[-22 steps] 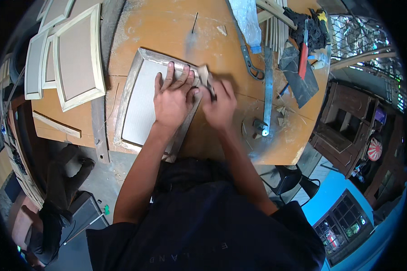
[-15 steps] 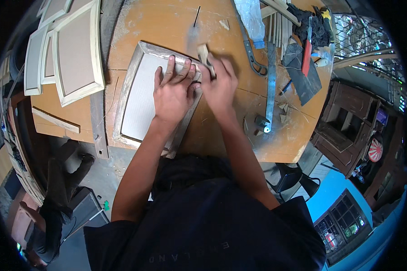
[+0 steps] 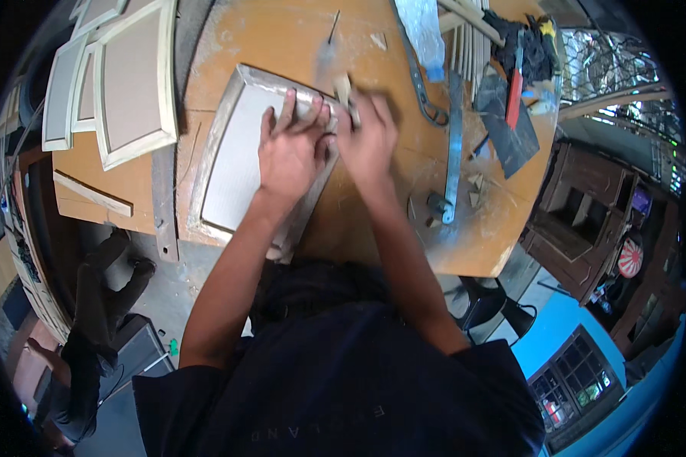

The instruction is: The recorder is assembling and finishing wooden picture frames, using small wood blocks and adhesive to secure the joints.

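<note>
Standing by the round wooden table [image 3: 282,38], a person in a dark shirt is leaning over a small cabinet door panel [image 3: 236,160]. The panel is a flat grey rectangle with a raised frame around it, and it is looking dusty and dull. It is lying tilted on the orange-brown tabletop, right in front of the person.

The left hand [image 3: 291,152] is lying flat on the panel's right side, fingers spread and pressing down, not closed around anything. The right hand [image 3: 367,141] is curled around a small pale sanding block [image 3: 344,93] at the panel's top right corner. The block is looking blurry.

Half a second ago the right hand was sitting a little lower along the frame edge; now it is up at the corner. The left hand is staying in the same spot, and the panel is not shifting.

More panels [image 3: 129,84] with pale frames are lying stacked at the table's left edge. A long metal clamp bar [image 3: 453,145] is lying to the right of the hands. Behind it a red-handled tool [image 3: 514,85] is resting among dark scraps. No boxes or bowls are showing on the table.
</note>
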Demonstrator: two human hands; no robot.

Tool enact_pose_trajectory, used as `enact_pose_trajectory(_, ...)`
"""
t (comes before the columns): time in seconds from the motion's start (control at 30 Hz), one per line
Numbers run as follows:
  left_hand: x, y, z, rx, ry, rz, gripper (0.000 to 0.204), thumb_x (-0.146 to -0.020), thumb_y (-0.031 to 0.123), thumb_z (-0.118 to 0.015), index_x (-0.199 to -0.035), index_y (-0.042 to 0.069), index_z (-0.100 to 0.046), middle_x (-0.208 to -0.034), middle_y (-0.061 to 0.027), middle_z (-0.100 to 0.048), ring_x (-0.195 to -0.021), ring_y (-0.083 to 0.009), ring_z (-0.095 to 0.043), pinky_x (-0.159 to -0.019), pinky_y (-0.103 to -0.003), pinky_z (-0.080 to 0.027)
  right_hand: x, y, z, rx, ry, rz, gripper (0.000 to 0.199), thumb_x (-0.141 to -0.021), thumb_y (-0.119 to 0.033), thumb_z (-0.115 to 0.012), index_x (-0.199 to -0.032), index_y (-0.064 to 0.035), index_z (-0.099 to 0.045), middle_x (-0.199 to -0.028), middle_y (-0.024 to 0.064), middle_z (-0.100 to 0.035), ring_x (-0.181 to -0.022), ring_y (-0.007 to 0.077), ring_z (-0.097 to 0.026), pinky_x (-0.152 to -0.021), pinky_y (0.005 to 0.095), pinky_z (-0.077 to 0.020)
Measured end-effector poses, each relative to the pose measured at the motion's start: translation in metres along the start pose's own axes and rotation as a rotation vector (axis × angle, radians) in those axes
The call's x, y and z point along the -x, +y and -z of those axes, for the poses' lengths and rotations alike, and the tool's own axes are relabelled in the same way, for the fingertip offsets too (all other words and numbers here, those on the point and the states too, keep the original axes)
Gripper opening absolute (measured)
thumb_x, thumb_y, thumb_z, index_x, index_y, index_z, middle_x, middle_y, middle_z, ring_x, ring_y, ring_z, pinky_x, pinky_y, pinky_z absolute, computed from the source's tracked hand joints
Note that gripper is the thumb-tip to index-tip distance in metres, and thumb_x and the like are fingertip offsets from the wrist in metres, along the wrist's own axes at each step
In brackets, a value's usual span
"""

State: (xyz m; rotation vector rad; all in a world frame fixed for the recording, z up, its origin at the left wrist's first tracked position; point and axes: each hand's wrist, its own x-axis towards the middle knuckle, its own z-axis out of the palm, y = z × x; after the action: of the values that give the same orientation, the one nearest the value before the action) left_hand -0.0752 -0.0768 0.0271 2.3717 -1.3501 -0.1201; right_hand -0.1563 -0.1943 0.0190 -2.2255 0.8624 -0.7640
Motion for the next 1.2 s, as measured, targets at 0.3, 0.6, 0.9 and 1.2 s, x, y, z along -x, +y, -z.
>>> enact_pose_trajectory(0.3,-0.008,0.0,0.005,-0.029,-0.022,-0.001,0.044,-0.084,0.024,-0.075,-0.127,0.013,-0.071,-0.138,-0.0029,-0.064,-0.141,-0.0348,-0.046,-0.112,-0.057,-0.036,-0.017,0.003,-0.007,0.029,0.029,0.076,0.022,-0.081,-0.005,-0.073,-0.101,0.002,-0.068,-0.098,0.0203,-0.064,-0.09,0.0412,-0.064,-0.078,0.0463,-0.0527)
enact_pose_trajectory(0.6,-0.005,-0.003,-0.001,-0.01,0.023,-0.004,0.039,-0.084,0.025,-0.074,-0.121,0.014,-0.074,-0.135,-0.0021,-0.066,-0.139,-0.0339,-0.049,-0.112,-0.059,-0.036,-0.015,0.003,-0.01,0.039,0.072,0.077,0.024,-0.082,-0.004,-0.074,-0.105,0.0017,-0.069,-0.094,0.0196,-0.064,-0.085,0.0405,-0.065,-0.076,0.0447,-0.0539)
enact_pose_trajectory(0.9,-0.005,0.001,0.002,-0.024,-0.019,-0.013,0.045,-0.085,0.026,-0.075,-0.128,0.014,-0.07,-0.139,-0.0037,-0.063,-0.14,-0.0363,-0.047,-0.111,-0.055,-0.037,-0.02,0.008,-0.004,0.087,0.087,0.121,0.025,-0.079,-0.006,-0.076,-0.102,0.0002,-0.07,-0.093,0.0189,-0.065,-0.082,0.0403,-0.065,-0.075,0.0449,-0.0529)
enact_pose_trajectory(1.2,0.004,-0.007,-0.003,-0.018,0.016,0.013,0.042,-0.084,0.026,-0.074,-0.124,0.014,-0.072,-0.136,-0.0027,-0.066,-0.141,-0.0339,-0.046,-0.112,-0.059,-0.035,0.019,0.009,0.037,-0.186,0.016,-0.294,0.031,-0.079,-0.008,-0.081,-0.108,-0.0024,-0.071,-0.087,0.0131,-0.064,-0.071,0.0242,-0.063,-0.062,0.0344,-0.0524)
